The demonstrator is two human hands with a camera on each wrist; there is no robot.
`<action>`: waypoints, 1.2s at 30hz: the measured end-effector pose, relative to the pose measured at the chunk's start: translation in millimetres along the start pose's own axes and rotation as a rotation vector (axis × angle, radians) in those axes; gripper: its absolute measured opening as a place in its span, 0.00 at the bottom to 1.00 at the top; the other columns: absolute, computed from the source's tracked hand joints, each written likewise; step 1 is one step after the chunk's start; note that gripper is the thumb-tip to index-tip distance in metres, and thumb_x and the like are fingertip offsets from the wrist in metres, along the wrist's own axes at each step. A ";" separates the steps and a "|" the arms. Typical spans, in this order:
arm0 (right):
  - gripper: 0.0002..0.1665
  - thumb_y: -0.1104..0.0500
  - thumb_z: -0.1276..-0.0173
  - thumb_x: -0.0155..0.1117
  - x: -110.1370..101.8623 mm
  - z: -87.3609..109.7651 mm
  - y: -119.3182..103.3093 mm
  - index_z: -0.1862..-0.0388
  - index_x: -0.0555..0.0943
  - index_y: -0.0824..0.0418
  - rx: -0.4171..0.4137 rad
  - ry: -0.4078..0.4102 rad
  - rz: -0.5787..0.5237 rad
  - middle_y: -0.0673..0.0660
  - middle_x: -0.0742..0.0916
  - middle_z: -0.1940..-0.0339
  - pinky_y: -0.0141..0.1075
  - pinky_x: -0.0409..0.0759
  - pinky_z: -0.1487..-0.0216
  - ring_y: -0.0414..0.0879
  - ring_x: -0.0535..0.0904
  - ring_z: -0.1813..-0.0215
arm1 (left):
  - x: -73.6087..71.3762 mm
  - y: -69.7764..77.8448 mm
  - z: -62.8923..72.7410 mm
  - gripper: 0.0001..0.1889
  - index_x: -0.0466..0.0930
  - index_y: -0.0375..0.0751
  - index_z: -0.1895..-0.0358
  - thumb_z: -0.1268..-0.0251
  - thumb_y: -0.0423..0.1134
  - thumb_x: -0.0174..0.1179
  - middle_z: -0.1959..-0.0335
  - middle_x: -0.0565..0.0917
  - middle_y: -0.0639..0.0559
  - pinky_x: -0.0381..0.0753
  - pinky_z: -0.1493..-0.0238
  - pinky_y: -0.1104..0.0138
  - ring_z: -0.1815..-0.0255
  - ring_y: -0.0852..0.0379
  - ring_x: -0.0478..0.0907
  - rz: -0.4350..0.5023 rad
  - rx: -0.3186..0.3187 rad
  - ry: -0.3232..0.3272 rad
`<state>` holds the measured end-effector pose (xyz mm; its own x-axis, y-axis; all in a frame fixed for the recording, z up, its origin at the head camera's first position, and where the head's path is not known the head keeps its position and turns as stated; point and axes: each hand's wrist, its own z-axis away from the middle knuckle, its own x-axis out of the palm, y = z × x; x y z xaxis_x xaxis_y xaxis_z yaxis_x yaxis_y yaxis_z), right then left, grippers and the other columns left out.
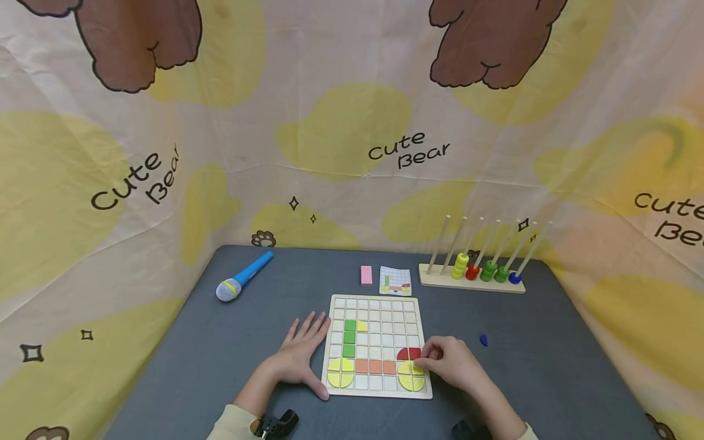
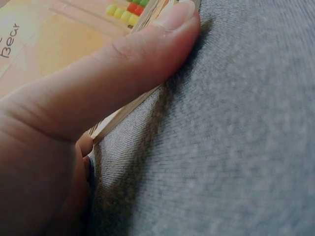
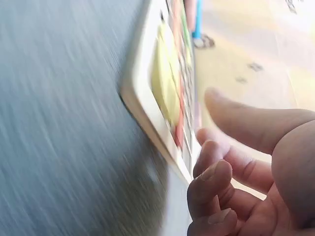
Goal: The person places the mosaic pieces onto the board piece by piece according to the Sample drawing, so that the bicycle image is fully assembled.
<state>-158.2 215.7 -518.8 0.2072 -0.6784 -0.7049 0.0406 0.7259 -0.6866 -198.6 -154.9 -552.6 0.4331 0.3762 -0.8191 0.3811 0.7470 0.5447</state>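
A white gridded board (image 1: pixel 376 339) lies on the table with colored tiles set in its cells. My left hand (image 1: pixel 299 354) rests spread against the board's left edge; in the left wrist view the thumb (image 2: pixel 123 64) lies along the wooden rim. At the board's right edge, my right hand (image 1: pixel 448 360) hovers with thumb and index finger over the red half-circle (image 1: pixel 408 353) and the yellow circle of quarter pieces (image 1: pixel 410 383). The right wrist view shows that thumb (image 3: pixel 241 115) apart from loosely bent fingers, with nothing visible between them. Green squares (image 1: pixel 349 338) and orange squares (image 1: pixel 375 366) fill other cells.
Behind the board lie a pattern card (image 1: pixel 395 281) and a pink block (image 1: pixel 366 275). A bead abacus (image 1: pixel 473 282) with upright pegs stands at the back right, a blue toy microphone (image 1: pixel 244 276) at the back left. One small blue piece (image 1: pixel 483 340) lies right of the board.
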 end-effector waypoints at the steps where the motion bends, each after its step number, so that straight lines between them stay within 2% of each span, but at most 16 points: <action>1: 0.12 0.51 0.43 0.80 -3.6 -1.0 1.5 0.73 0.84 0.52 0.017 0.019 0.000 0.49 0.78 0.80 0.31 0.65 0.75 0.43 0.72 0.74 | 0.0 -0.1 -0.2 0.79 0.39 0.49 0.16 0.74 0.76 0.76 0.15 0.39 0.49 0.27 0.22 0.39 0.16 0.43 0.28 -0.002 -0.001 0.000; 5: 0.09 0.54 0.43 0.80 -18.5 -3.9 9.7 0.67 0.86 0.53 0.062 0.074 0.008 0.50 0.80 0.77 0.32 0.69 0.73 0.44 0.73 0.71 | 0.0 0.2 -0.4 0.79 0.39 0.49 0.16 0.75 0.77 0.76 0.15 0.39 0.49 0.27 0.22 0.39 0.16 0.43 0.28 -0.002 -0.005 -0.001; 17: 0.13 0.53 0.38 0.77 -64.5 -7.0 54.9 0.60 0.86 0.60 0.035 0.183 0.077 0.50 0.86 0.70 0.36 0.75 0.70 0.43 0.77 0.69 | 0.0 1.5 -0.3 0.79 0.39 0.49 0.16 0.74 0.77 0.75 0.15 0.39 0.48 0.27 0.22 0.39 0.16 0.43 0.28 0.000 -0.007 -0.007; 24: 0.16 0.52 0.37 0.75 -81.3 -5.1 69.3 0.57 0.86 0.62 0.061 0.182 0.072 0.51 0.87 0.68 0.37 0.77 0.69 0.44 0.80 0.65 | -1.1 1.7 0.0 0.79 0.39 0.48 0.16 0.74 0.77 0.76 0.15 0.39 0.48 0.26 0.22 0.39 0.16 0.43 0.28 0.006 -0.008 -0.009; 27: 0.19 0.51 0.36 0.75 -85.2 -6.1 73.2 0.54 0.85 0.63 0.071 0.193 0.082 0.55 0.87 0.64 0.40 0.79 0.67 0.48 0.82 0.62 | -0.6 1.2 0.1 0.79 0.39 0.49 0.16 0.74 0.77 0.75 0.15 0.39 0.49 0.27 0.22 0.39 0.16 0.43 0.28 -0.001 -0.010 -0.009; 30: 0.27 0.49 0.36 0.75 -86.7 -9.6 79.6 0.47 0.82 0.66 0.075 0.200 0.114 0.62 0.86 0.57 0.47 0.81 0.60 0.55 0.82 0.55 | 0.0 0.6 -0.1 0.79 0.39 0.49 0.16 0.74 0.78 0.75 0.15 0.39 0.49 0.27 0.22 0.39 0.16 0.43 0.28 -0.004 -0.010 -0.006; 33: 0.33 0.45 0.37 0.75 -86.2 -14.1 86.8 0.43 0.80 0.67 0.093 0.170 0.145 0.66 0.85 0.53 0.53 0.79 0.54 0.58 0.80 0.52 | 0.4 0.0 -0.1 0.79 0.39 0.49 0.16 0.75 0.78 0.75 0.15 0.39 0.49 0.27 0.22 0.39 0.16 0.43 0.28 -0.005 -0.008 -0.003; 36: 0.33 0.45 0.38 0.75 -84.6 -17.0 91.6 0.44 0.80 0.67 0.115 0.127 0.146 0.63 0.85 0.56 0.50 0.78 0.55 0.55 0.79 0.55 | 0.7 -0.3 0.1 0.80 0.39 0.49 0.16 0.75 0.78 0.75 0.15 0.39 0.49 0.27 0.22 0.39 0.16 0.44 0.28 -0.005 -0.005 0.001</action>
<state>-188.7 337.7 -525.2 0.0948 -0.5689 -0.8169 0.1323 0.8205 -0.5561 -198.4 -154.9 -553.3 0.4301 0.3735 -0.8219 0.3789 0.7517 0.5398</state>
